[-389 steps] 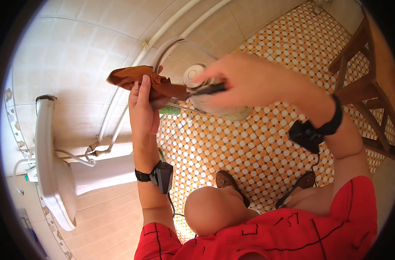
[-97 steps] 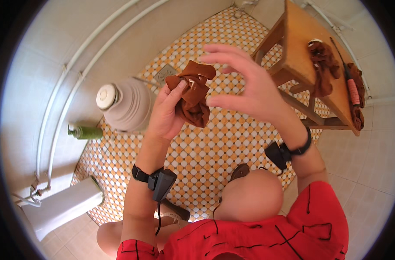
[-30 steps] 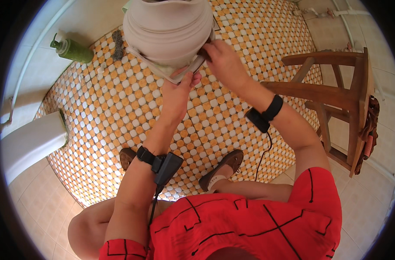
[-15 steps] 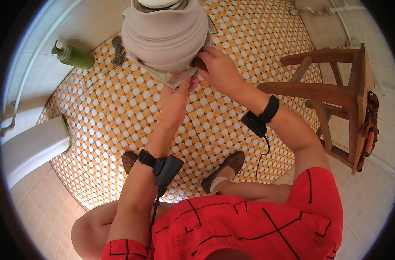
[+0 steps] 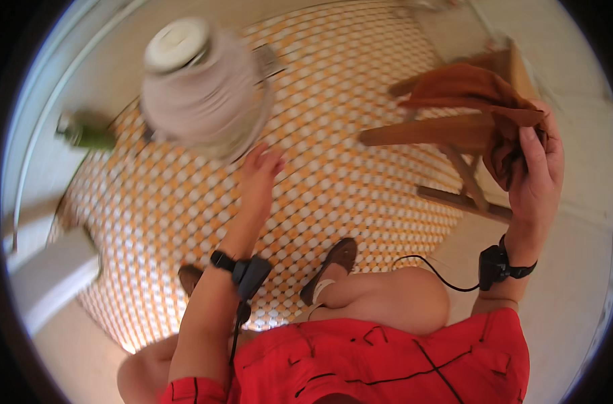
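A pale, rounded vessel [image 5: 202, 94] with ribbed sides and a white round top [image 5: 177, 44] stands ahead, slightly left, smeared by motion. Just below its lower rim, my left hand [image 5: 258, 182] reaches up with loosely bent fingers and nothing visible in them. Whether a fingertip touches the vessel I cannot tell. Over at the right, my right hand [image 5: 538, 161] grips a brown cloth [image 5: 468, 87], bunched under the thumb. The cloth's loose part spreads leftward over a wooden stool [image 5: 434, 128] and hides some of it.
A green pump bottle [image 5: 87, 132] is by the left wall. Below it, a white block-like fixture [image 5: 57, 276] juts in from the left. Orange and white tiles cover the floor [image 5: 333, 175]. A small grate [image 5: 269, 60] lies beside the vessel, and my brown shoe [image 5: 336, 259] is below.
My right hand has left the vessel, swung far right and taken hold of the brown cloth at the stool. My left hand has come away from the vessel's lower rim. The whole view has shifted.
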`<move>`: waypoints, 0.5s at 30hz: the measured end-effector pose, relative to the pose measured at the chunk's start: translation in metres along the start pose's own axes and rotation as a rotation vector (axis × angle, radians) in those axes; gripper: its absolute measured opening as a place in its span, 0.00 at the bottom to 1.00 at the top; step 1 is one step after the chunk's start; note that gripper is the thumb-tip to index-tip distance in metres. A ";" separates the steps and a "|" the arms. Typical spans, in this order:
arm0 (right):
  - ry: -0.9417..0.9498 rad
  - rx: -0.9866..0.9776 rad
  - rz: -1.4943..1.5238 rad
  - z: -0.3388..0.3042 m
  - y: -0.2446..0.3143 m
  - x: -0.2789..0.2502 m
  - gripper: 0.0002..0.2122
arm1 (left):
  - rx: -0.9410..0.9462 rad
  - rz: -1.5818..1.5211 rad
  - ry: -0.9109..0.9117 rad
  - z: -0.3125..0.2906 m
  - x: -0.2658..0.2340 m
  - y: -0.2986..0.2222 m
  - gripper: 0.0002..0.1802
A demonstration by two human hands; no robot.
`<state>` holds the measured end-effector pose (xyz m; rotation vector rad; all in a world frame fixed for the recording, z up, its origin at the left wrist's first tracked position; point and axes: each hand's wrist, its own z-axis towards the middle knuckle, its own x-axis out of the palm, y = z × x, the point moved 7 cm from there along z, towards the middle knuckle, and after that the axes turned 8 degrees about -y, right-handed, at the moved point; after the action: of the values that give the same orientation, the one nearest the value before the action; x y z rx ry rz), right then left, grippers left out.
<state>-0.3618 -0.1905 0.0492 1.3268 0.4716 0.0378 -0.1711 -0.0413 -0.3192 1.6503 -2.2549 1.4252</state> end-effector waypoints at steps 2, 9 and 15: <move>-0.164 -0.078 -0.036 -0.004 0.014 -0.043 0.11 | -0.038 0.072 0.084 0.008 0.004 0.017 0.22; -0.860 -0.514 -0.347 -0.028 0.086 -0.185 0.11 | 0.235 0.432 0.409 -0.024 0.136 -0.048 0.15; -0.717 -0.473 -0.672 -0.008 0.058 -0.195 0.08 | 0.877 0.574 0.596 -0.078 0.267 -0.132 0.14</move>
<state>-0.5274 -0.2249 0.1625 0.5995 0.2437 -0.8116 -0.2276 -0.1961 -0.0592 0.3891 -1.8818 2.8226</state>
